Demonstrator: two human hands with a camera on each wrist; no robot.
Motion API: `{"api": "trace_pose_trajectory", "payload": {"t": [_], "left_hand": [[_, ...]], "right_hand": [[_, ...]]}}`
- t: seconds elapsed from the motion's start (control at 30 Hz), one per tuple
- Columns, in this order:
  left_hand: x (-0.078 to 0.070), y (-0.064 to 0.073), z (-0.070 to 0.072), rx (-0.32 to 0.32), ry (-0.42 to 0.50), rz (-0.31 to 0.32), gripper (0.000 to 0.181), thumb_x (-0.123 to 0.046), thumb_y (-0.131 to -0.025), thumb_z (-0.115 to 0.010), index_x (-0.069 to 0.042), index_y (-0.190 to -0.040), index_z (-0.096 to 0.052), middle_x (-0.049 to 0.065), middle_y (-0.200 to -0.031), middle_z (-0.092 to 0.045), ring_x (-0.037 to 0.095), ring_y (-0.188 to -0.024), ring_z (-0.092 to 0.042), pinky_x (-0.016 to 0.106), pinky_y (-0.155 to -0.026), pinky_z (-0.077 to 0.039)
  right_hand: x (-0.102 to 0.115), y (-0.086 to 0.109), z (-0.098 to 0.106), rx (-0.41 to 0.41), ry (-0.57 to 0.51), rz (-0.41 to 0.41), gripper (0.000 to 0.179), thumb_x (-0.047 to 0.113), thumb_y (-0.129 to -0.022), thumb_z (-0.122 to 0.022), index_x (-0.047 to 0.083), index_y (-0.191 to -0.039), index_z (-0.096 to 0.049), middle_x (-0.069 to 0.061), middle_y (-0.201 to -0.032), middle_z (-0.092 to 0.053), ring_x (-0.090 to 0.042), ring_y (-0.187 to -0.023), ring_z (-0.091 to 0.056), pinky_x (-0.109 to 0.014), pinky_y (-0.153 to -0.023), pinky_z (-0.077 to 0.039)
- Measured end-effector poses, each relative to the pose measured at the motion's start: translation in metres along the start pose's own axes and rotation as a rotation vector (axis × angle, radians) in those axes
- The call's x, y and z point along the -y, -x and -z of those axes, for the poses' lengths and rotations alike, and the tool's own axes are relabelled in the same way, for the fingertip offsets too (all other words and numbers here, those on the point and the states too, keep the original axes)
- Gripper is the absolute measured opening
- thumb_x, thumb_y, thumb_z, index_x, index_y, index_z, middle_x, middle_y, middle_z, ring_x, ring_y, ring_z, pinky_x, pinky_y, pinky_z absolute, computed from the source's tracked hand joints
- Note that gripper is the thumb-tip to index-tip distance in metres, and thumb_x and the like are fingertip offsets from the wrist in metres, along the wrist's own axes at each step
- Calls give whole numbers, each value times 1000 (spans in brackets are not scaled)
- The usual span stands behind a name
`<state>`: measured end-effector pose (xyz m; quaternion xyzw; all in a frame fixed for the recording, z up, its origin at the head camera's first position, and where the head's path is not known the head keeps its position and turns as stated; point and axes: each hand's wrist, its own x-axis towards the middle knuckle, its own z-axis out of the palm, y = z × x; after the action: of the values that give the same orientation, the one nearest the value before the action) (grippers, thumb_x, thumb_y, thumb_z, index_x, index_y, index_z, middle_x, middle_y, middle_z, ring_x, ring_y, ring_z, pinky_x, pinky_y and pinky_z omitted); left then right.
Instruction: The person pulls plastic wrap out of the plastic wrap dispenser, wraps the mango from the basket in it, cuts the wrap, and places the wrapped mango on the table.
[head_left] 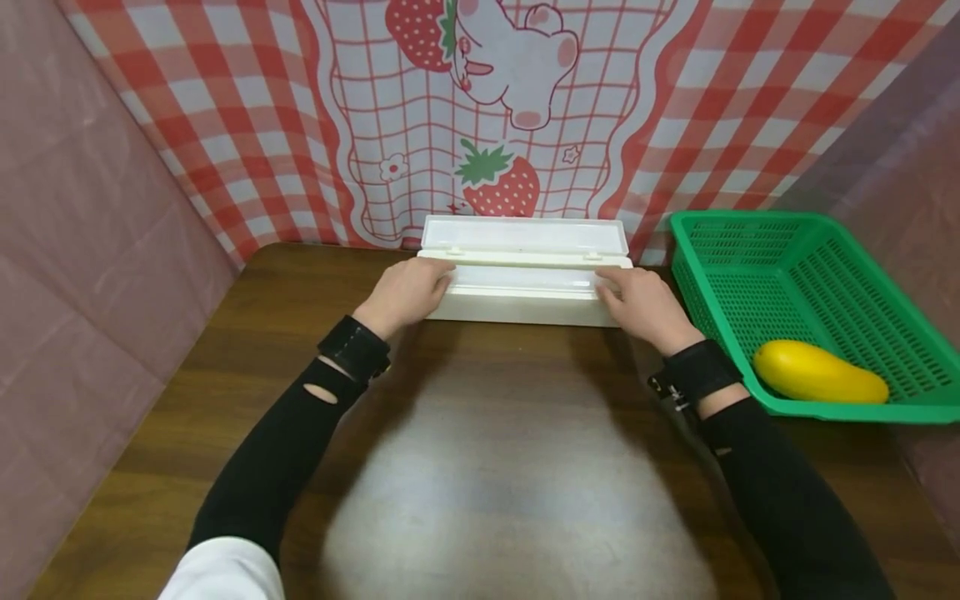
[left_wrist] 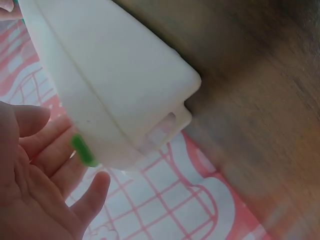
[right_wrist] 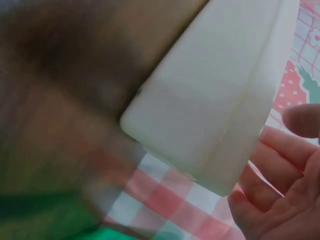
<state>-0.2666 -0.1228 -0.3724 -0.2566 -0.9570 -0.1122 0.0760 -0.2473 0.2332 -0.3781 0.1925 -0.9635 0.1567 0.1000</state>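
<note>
A long white plastic box [head_left: 525, 310], which looks like a cling film dispenser, stands at the back of the table with its lid [head_left: 525, 235] raised. My left hand [head_left: 407, 292] is at the box's left end, fingertips at the top edge. At the opposite end my right hand [head_left: 648, 307] touches the rim with its fingers. In the left wrist view, a small green tab [left_wrist: 84, 150] shows on the box beside loosely extended fingers. The right wrist view has the fingers [right_wrist: 272, 160] relaxed against the box's end, thumb held apart.
To the right sits a green plastic basket [head_left: 712, 333] holding a yellow, mango-like fruit [head_left: 817, 372]. A red-and-white checked cloth [head_left: 277, 108] with strawberry prints hangs right behind the box. The brown wooden table [head_left: 517, 450] stretches toward me.
</note>
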Motion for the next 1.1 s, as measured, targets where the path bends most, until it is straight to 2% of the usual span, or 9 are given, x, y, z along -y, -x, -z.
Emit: {"api": "trace_pose_trajectory", "payload": {"t": [0.13,0.23,0.37,0.5,0.67,0.87,1.0,1.1], "left_hand": [[6,-4,-4,-15,15,16,32,-24,-95,-46,-15,-122,-61,3,-109,-64,17,-92,-58,39,-76,-46],[10,-6,-8,-37,26,32,30,-24,-94,-49,-17,-119,-62,2,-108,-65,17,-92,-59,39,-75,-46],[12,-10,-12,-104,50,41,24,-24,-92,-53,-17,-110,-67,0,-100,-67,17,-84,-61,37,-70,-47],[14,-14,-14,-156,70,52,17,-24,-90,-57,-17,-99,-70,-2,-92,-67,14,-80,-60,36,-68,-47],[16,-17,-17,-164,101,85,15,-26,-90,-58,-17,-96,-69,-3,-90,-65,13,-81,-58,34,-70,-45],[18,-18,-17,-205,59,78,16,-27,-90,-57,-17,-95,-69,-3,-89,-65,14,-81,-55,33,-70,-44],[19,-19,-15,-239,14,71,17,-29,-89,-58,-18,-94,-70,-5,-87,-66,14,-77,-48,32,-65,-40],[19,-19,-14,-244,13,89,18,-30,-90,-58,-19,-95,-70,-5,-89,-66,14,-78,-51,31,-64,-42]], "right_hand": [[-3,-6,-2,26,8,-9,38,26,-94,-48,6,-125,-57,-17,-111,-61,-27,-89,-57,-44,-74,-44],[-6,-9,-4,31,7,-15,36,25,-93,-51,6,-123,-59,-14,-91,-65,-25,-75,-54,-40,-65,-42],[-11,-13,-7,-28,-10,-40,32,26,-90,-56,8,-115,-65,-7,-69,-61,-22,-61,-48,-37,-57,-37],[-14,-15,-11,-117,-20,-58,25,26,-88,-60,9,-104,-70,-8,-76,-65,-24,-64,-52,-37,-57,-38],[-16,-17,-16,-198,-21,-64,21,24,-87,-62,9,-98,-71,-10,-84,-67,-28,-73,-58,-41,-62,-42],[-16,-18,-18,-239,-33,-69,20,23,-87,-61,8,-97,-70,-13,-85,-66,-30,-74,-57,-42,-64,-42],[-17,-19,-18,-255,-28,-68,19,22,-88,-61,7,-97,-70,-14,-86,-65,-31,-79,-55,-44,-68,-41],[-17,-19,-17,-261,-35,-71,19,21,-89,-60,7,-96,-70,-13,-86,-66,-30,-84,-51,-44,-71,-40]]}}
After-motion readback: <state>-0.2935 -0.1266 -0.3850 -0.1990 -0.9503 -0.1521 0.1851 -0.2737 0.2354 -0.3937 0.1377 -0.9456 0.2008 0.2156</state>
